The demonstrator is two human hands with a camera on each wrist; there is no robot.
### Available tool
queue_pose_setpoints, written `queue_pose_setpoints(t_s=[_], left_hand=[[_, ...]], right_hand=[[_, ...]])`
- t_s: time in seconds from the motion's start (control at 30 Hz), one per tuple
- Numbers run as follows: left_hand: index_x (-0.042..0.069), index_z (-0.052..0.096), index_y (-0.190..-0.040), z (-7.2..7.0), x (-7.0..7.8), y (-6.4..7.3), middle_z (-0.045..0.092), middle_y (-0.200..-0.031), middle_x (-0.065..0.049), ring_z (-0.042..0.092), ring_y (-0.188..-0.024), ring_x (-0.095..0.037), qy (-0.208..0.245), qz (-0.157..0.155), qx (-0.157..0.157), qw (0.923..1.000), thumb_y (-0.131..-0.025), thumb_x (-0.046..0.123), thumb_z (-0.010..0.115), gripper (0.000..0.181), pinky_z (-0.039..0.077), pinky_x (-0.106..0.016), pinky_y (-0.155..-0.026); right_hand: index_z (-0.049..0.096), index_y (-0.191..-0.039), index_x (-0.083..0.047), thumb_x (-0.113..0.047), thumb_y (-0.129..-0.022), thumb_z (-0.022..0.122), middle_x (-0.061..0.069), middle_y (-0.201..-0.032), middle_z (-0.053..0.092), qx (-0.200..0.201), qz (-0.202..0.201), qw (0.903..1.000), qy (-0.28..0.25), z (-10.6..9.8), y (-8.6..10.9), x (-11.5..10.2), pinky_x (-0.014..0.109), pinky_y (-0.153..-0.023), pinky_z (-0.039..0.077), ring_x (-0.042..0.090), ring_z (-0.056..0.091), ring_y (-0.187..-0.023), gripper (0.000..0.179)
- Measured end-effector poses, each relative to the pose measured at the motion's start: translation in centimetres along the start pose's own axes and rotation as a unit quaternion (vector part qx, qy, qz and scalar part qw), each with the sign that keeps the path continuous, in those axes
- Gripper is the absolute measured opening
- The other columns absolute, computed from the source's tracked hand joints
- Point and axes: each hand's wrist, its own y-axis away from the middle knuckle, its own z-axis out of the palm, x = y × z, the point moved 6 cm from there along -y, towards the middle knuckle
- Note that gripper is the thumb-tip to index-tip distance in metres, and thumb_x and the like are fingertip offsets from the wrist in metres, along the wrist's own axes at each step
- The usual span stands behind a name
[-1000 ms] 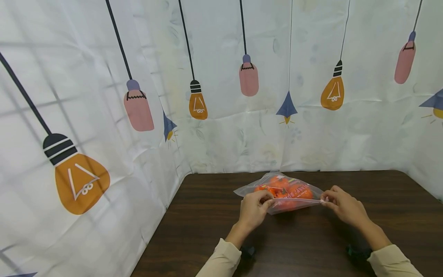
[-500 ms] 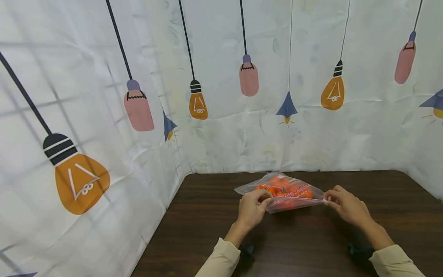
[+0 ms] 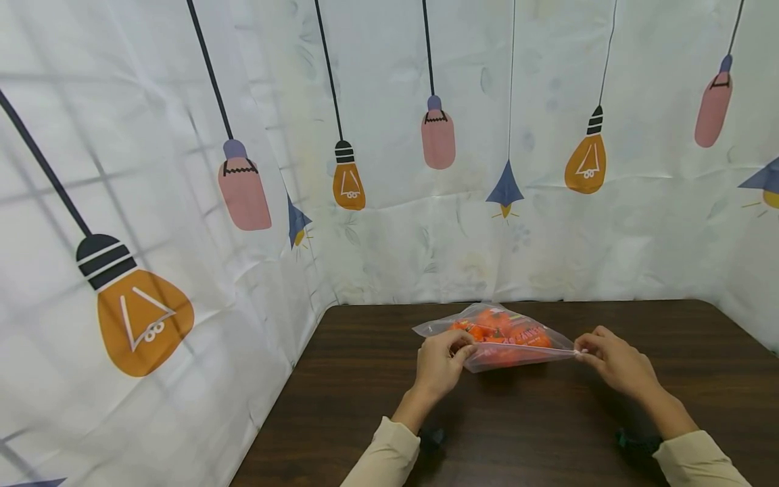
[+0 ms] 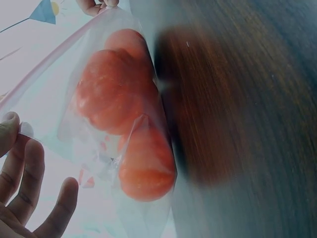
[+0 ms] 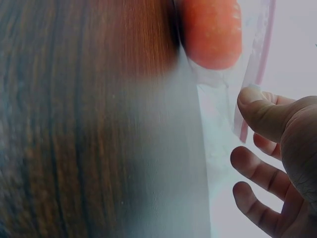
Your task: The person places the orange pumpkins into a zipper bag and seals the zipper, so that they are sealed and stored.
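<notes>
A clear zip-top plastic bag (image 3: 433, 328) with red print lies on the table, holding several red tomatoes (image 3: 490, 320). Its zip edge (image 3: 523, 347) faces the person and stretches taut between the two hands. My left hand (image 3: 439, 362) pinches that edge toward its left part, thumb against index finger. At the right corner, the thumb and index finger of my right hand (image 3: 617, 362) pinch the pinkish zip strip (image 5: 267, 39). In the left wrist view the tomatoes (image 4: 116, 91) show through the film, and the other fingers of the left hand (image 4: 29, 193) are spread.
The dark wood-grain table (image 3: 548, 433) reaches back to a white curtain (image 3: 395, 250) printed with hanging lamps. A dark object (image 3: 432, 436) sits below the left wrist, and a dark green one (image 3: 635, 441) below the right wrist.
My right hand has shifted a little to the right with the bag's corner. The left hand has moved slightly left and away, and the zip edge spans a wider gap.
</notes>
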Motion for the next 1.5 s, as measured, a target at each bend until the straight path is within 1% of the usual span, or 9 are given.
queue_pose_setpoints(t_s=[0.23,0.47,0.7,1.0,1.27,1.5], left_hand=[[0.021,0.075,-0.088,-0.2,-0.3,0.0,0.073,-0.075,0.009,0.054,-0.060,0.005,0.011,-0.005,-0.001,0.9999,-0.090,0.026,0.077,0.006,0.044,-0.013,-0.059],[0.021,0.074,-0.088,-0.4,-0.3,-0.1,0.073,-0.074,0.009,0.054,-0.060,0.006,0.009,-0.001,0.004,0.9999,-0.090,0.026,0.077,0.006,0.044,-0.012,-0.058],[0.020,0.074,-0.088,-0.4,-0.2,-0.1,0.073,-0.075,0.007,0.054,-0.060,0.005,0.020,-0.006,-0.001,0.9998,-0.090,0.025,0.077,0.006,0.044,-0.014,-0.058],[0.021,0.074,-0.088,-0.4,-0.4,-0.1,0.072,-0.073,0.008,0.053,-0.059,0.006,0.018,-0.010,0.001,0.9998,-0.090,0.026,0.077,0.006,0.043,-0.014,-0.058],[0.022,0.074,-0.088,-0.4,-0.5,-0.1,0.071,-0.073,0.009,0.051,-0.060,0.006,0.013,-0.014,0.000,0.9998,-0.090,0.028,0.077,0.006,0.043,-0.014,-0.058],[0.022,0.074,-0.089,-0.3,-0.5,-0.1,0.072,-0.074,0.009,0.053,-0.060,0.006,0.016,-0.013,-0.002,0.9998,-0.090,0.028,0.077,0.006,0.044,-0.014,-0.059]], right_hand=[[0.068,-0.099,-0.025,-0.023,-0.091,0.075,-0.002,-0.096,0.057,-0.004,0.006,1.0000,-0.001,-0.2,0.1,0.3,0.032,-0.053,0.032,0.008,0.048,-0.071,0.010],[0.069,-0.100,-0.023,-0.024,-0.093,0.074,0.000,-0.098,0.058,-0.006,0.004,1.0000,-0.003,-0.3,0.1,0.6,0.032,-0.052,0.032,0.008,0.050,-0.072,0.010],[0.069,-0.101,-0.023,-0.024,-0.093,0.074,0.001,-0.099,0.058,-0.012,0.009,0.9999,-0.003,-0.4,0.2,1.0,0.032,-0.051,0.032,0.010,0.047,-0.069,0.009],[0.069,-0.103,-0.023,-0.026,-0.094,0.073,0.001,-0.100,0.058,-0.015,0.018,0.9997,-0.003,-0.5,0.3,1.3,0.032,-0.050,0.032,0.011,0.045,-0.067,0.011],[0.069,-0.103,-0.023,-0.024,-0.094,0.073,0.001,-0.099,0.057,-0.017,0.018,0.9997,-0.004,-0.6,0.3,1.2,0.032,-0.050,0.032,0.011,0.046,-0.067,0.010],[0.069,-0.103,-0.022,-0.024,-0.094,0.073,0.002,-0.099,0.057,-0.016,0.016,0.9997,-0.006,-0.6,0.3,1.2,0.033,-0.051,0.031,0.013,0.046,-0.068,0.010]])
